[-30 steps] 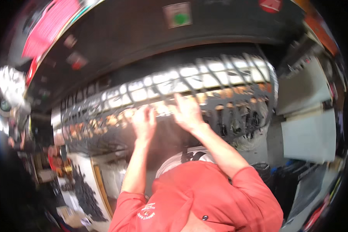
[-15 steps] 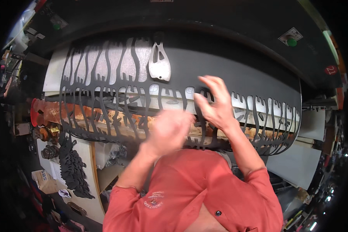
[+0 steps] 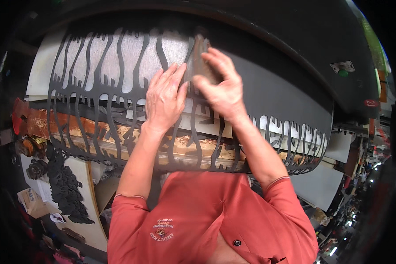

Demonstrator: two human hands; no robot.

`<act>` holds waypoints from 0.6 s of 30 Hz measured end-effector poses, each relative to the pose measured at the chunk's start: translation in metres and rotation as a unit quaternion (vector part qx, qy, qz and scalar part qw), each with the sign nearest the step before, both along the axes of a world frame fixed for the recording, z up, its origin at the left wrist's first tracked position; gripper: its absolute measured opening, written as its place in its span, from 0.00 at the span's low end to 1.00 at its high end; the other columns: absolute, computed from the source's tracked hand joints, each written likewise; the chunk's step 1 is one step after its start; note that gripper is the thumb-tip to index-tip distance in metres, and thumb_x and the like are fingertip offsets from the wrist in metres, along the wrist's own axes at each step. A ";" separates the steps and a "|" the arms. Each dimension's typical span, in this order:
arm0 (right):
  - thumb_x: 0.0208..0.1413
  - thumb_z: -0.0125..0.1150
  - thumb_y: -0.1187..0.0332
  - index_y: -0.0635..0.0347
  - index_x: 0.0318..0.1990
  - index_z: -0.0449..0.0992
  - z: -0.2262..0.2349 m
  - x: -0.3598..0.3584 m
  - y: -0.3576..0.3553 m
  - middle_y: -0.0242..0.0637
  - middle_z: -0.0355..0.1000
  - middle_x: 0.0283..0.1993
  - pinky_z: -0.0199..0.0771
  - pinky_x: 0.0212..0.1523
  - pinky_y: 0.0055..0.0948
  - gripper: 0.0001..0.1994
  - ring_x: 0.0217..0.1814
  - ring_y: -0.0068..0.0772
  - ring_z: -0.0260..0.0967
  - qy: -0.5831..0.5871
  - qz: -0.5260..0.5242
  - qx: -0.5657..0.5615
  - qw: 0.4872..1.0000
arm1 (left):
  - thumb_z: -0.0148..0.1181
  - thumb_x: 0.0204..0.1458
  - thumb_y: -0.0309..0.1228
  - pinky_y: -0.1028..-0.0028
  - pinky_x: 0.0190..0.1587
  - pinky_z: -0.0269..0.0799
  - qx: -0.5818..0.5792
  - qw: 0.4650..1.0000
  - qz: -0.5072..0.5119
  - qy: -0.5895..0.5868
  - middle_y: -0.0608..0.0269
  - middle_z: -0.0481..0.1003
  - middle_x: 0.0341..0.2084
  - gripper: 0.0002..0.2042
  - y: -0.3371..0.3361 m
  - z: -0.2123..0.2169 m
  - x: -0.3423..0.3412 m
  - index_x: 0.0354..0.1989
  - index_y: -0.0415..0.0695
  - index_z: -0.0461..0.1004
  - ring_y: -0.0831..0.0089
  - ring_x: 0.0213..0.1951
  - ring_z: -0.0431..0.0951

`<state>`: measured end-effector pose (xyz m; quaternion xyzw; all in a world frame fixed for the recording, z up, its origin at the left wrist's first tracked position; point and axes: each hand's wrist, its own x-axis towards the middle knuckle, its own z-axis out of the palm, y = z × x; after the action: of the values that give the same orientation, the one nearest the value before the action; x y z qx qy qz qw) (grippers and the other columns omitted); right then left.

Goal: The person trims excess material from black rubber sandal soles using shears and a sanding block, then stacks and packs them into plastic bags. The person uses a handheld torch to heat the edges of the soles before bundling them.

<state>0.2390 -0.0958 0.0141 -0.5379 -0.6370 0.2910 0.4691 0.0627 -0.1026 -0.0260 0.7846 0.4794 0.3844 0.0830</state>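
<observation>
A black sheet, cut through with rows of wavy fork-ended openings, lies over a pale board and hangs toward me. My left hand rests near its middle, fingers stretched out and holding nothing, the thumb close to a metal cutting die. That die is blurred and seems tilted, at the border between the cut-out part and the solid part. My right hand has its thumb and fingers around the die's right side and partly hides it.
Over the far side of the sheet runs a dark machine beam with a green button. A worn wooden edge shows beneath the hanging strips. At lower left, a heap of black cut pieces lies on a pale table, near a cardboard box.
Both hands have moved away from my body to the die. My left hand has flattened onto the sheet, and my right has closed around the die, which has tilted. The view has shifted too.
</observation>
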 end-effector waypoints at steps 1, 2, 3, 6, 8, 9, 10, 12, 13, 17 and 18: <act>0.49 0.72 0.65 0.63 0.57 0.79 0.017 0.008 0.007 0.50 0.71 0.63 0.69 0.68 0.36 0.27 0.67 0.40 0.70 0.030 -0.008 -0.055 0.998 | 0.61 0.59 0.28 0.51 0.66 0.65 0.007 1.000 -0.005 0.004 0.50 0.79 0.53 0.23 0.001 0.001 0.001 0.64 0.43 0.71 0.53 0.60 0.77; 0.49 0.73 0.64 0.64 0.57 0.79 0.033 0.016 0.014 0.46 0.75 0.59 0.70 0.66 0.34 0.26 0.62 0.36 0.73 0.068 0.015 -0.085 0.994 | 0.63 0.57 0.27 0.51 0.65 0.65 0.021 1.000 -0.001 0.002 0.52 0.80 0.52 0.24 0.001 0.002 0.002 0.64 0.43 0.71 0.54 0.59 0.77; 0.49 0.73 0.64 0.65 0.57 0.79 0.048 0.027 0.021 0.43 0.78 0.55 0.72 0.63 0.31 0.26 0.58 0.33 0.75 0.104 0.020 -0.158 0.982 | 0.63 0.57 0.27 0.51 0.66 0.65 0.010 1.000 0.006 0.010 0.53 0.80 0.52 0.24 0.001 0.003 0.003 0.64 0.43 0.71 0.54 0.59 0.77; 0.52 0.72 0.69 0.66 0.57 0.79 0.078 0.058 0.051 0.38 0.82 0.44 0.75 0.51 0.21 0.24 0.44 0.22 0.77 0.161 0.074 -0.231 0.957 | 0.63 0.57 0.27 0.50 0.66 0.64 0.004 1.000 0.006 0.018 0.54 0.81 0.52 0.24 0.000 0.005 0.004 0.64 0.43 0.71 0.53 0.59 0.76; 0.55 0.72 0.69 0.66 0.58 0.79 0.085 0.064 0.062 0.38 0.82 0.42 0.76 0.49 0.20 0.23 0.42 0.22 0.78 0.161 0.103 -0.251 0.949 | 0.63 0.57 0.27 0.50 0.66 0.63 0.003 1.000 0.006 0.017 0.53 0.81 0.51 0.24 -0.001 0.007 0.004 0.63 0.43 0.71 0.52 0.59 0.76; 0.55 0.72 0.69 0.66 0.58 0.79 0.088 0.066 0.067 0.38 0.82 0.41 0.77 0.49 0.21 0.23 0.43 0.22 0.79 0.164 0.134 -0.245 0.946 | 0.63 0.57 0.27 0.50 0.67 0.63 0.001 1.000 0.003 0.020 0.53 0.81 0.51 0.23 0.000 0.009 0.004 0.62 0.42 0.72 0.51 0.59 0.76; 0.55 0.72 0.69 0.66 0.58 0.79 0.090 0.067 0.071 0.38 0.82 0.41 0.77 0.49 0.21 0.23 0.43 0.22 0.78 0.149 0.111 -0.255 0.949 | 0.62 0.57 0.27 0.50 0.67 0.63 -0.004 1.000 -0.001 0.024 0.52 0.81 0.51 0.22 0.001 0.011 0.004 0.61 0.41 0.73 0.51 0.59 0.75; 0.54 0.72 0.69 0.67 0.57 0.79 0.091 0.064 0.070 0.37 0.82 0.41 0.77 0.49 0.22 0.23 0.42 0.22 0.78 0.147 0.124 -0.247 0.950 | 0.63 0.57 0.27 0.51 0.67 0.63 -0.002 1.000 -0.007 0.024 0.50 0.80 0.52 0.21 0.006 0.016 0.005 0.60 0.40 0.74 0.51 0.60 0.75; 0.55 0.71 0.70 0.67 0.58 0.78 0.091 0.062 0.068 0.36 0.81 0.42 0.78 0.49 0.22 0.23 0.43 0.21 0.78 0.138 0.110 -0.252 0.951 | 0.64 0.57 0.26 0.52 0.68 0.63 0.004 1.000 -0.006 0.020 0.48 0.79 0.53 0.21 0.011 0.018 0.007 0.60 0.40 0.75 0.51 0.61 0.74; 0.55 0.68 0.71 0.65 0.60 0.77 0.078 0.051 0.047 0.32 0.80 0.44 0.76 0.48 0.20 0.23 0.42 0.20 0.76 0.054 0.043 -0.256 0.964 | 0.63 0.58 0.26 0.55 0.70 0.63 0.045 0.998 -0.032 -0.001 0.43 0.76 0.58 0.20 0.039 0.017 0.023 0.59 0.36 0.75 0.49 0.65 0.71; 0.55 0.68 0.71 0.65 0.60 0.77 0.078 0.051 0.048 0.31 0.80 0.44 0.75 0.48 0.20 0.23 0.42 0.19 0.76 0.062 0.063 -0.239 0.967 | 0.60 0.60 0.27 0.57 0.71 0.62 -0.028 0.998 -0.039 0.048 0.41 0.73 0.61 0.18 0.042 0.014 0.026 0.58 0.32 0.75 0.49 0.67 0.69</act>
<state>0.2896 -0.0475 0.0926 -0.5742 -0.5515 0.4961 0.3463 0.0887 -0.0610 -0.0120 0.8177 0.4626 0.3287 0.0967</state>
